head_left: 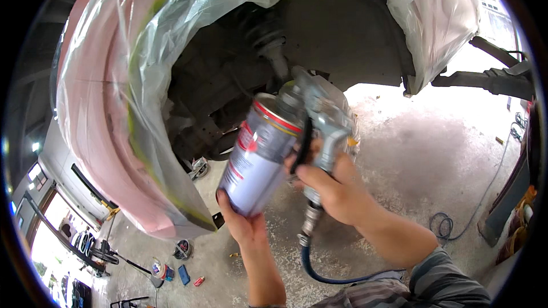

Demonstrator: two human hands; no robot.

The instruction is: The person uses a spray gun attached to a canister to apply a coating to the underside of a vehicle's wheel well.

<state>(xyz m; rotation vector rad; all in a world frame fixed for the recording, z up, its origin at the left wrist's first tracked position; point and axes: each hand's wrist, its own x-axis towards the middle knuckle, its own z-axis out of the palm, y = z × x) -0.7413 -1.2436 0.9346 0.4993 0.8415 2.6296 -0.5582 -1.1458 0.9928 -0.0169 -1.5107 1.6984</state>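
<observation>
My right hand (337, 191) is closed round the handle of a metal spray gun (330, 118). A grey-and-white can (254, 165) with a red rim is joined to the gun and hangs tilted. Beneath it, my left hand (245, 227) grips the can's lower end. From the gun's handle a dark blue air hose (311, 274) curves down toward my body. Both hands are in front of a dark wheel arch (354, 34), where a suspension strut (277, 57) shows. Clear plastic sheeting (165, 40) covers the pinkish body panel round the arch.
A lift arm (485, 80) juts in at the right. Along the floor on that side runs a coiled cable (445, 227). At lower left lie a small tub (182, 249), a blue flat object (184, 275) and a red object (198, 281).
</observation>
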